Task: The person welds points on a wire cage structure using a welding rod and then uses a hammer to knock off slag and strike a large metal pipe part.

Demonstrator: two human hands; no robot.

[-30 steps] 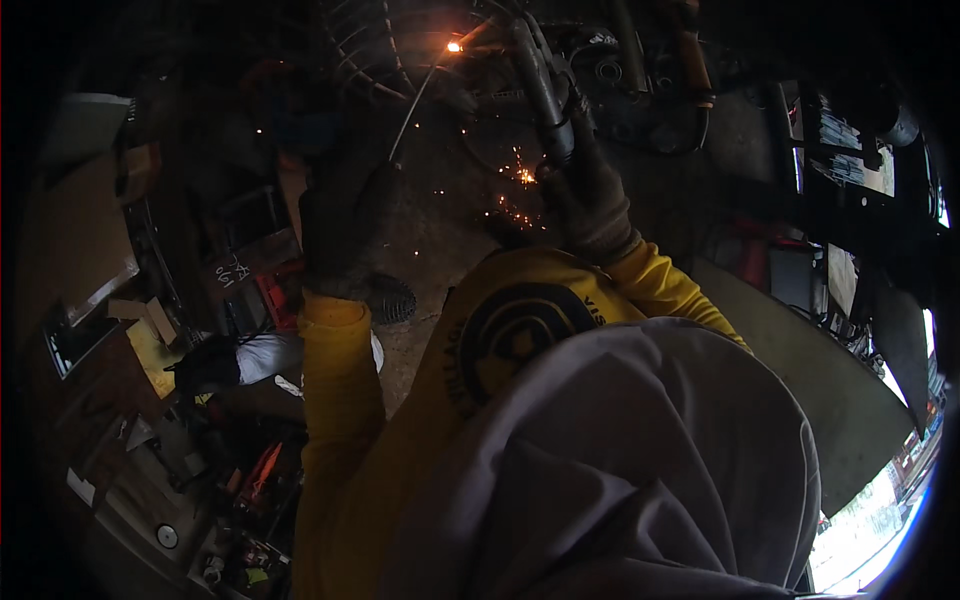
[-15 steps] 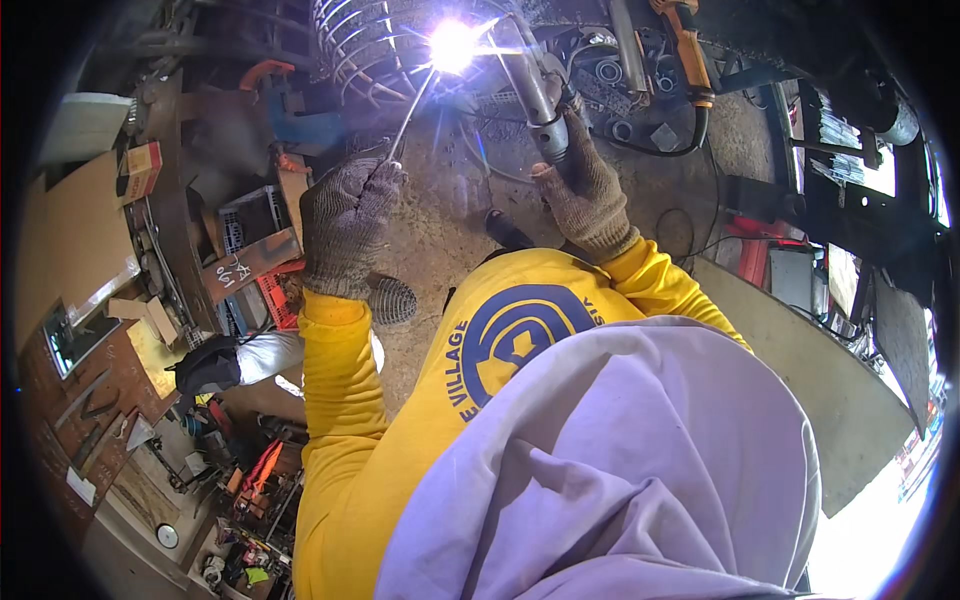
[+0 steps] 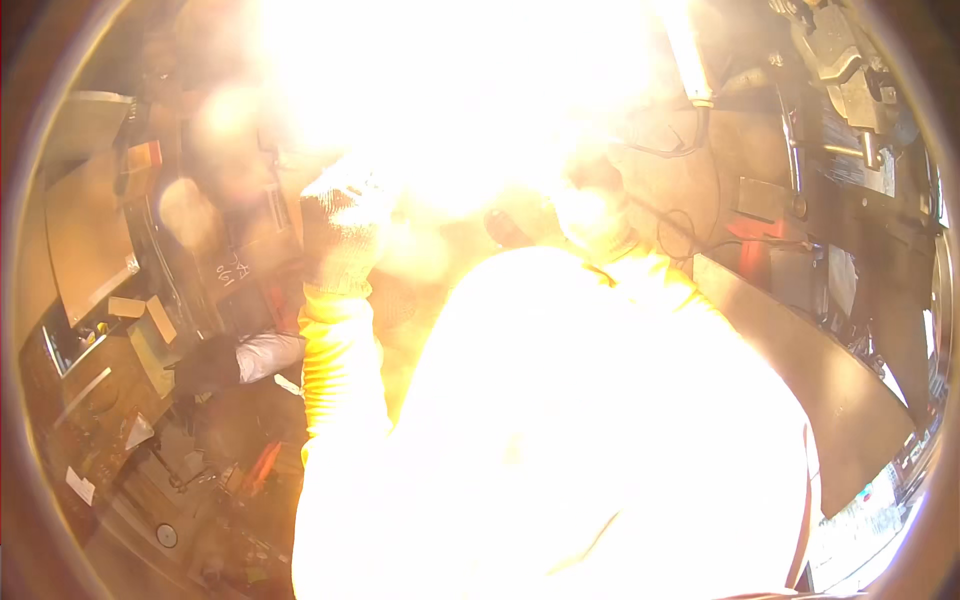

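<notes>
A huge white welding glare (image 3: 450, 90) covers the upper middle of the head view and hides the work. At its lower left edge, my left hand (image 3: 340, 225) in a knitted glove is raised and closed. Half a second ago a thin filler rod showed in it, running up to the arc; now the glare swallows the rod. My right glove (image 3: 595, 210), partly washed out, is at the glare's lower right. The grey tubular welding torch seen in it earlier is lost in the light. Its fingers barely show.
A washed-out power tool (image 3: 685, 50) with a black cable (image 3: 690, 148) lies beyond my right hand. A large flat panel (image 3: 810, 370) leans at the right, near a red object (image 3: 757, 242). Boards (image 3: 90, 240) and a white-wrapped bundle (image 3: 270, 357) are at the left.
The small bright arc has flared into a glare that whitens the work, my shirt and the cloth over it. Both hands stay in nearly the same places.
</notes>
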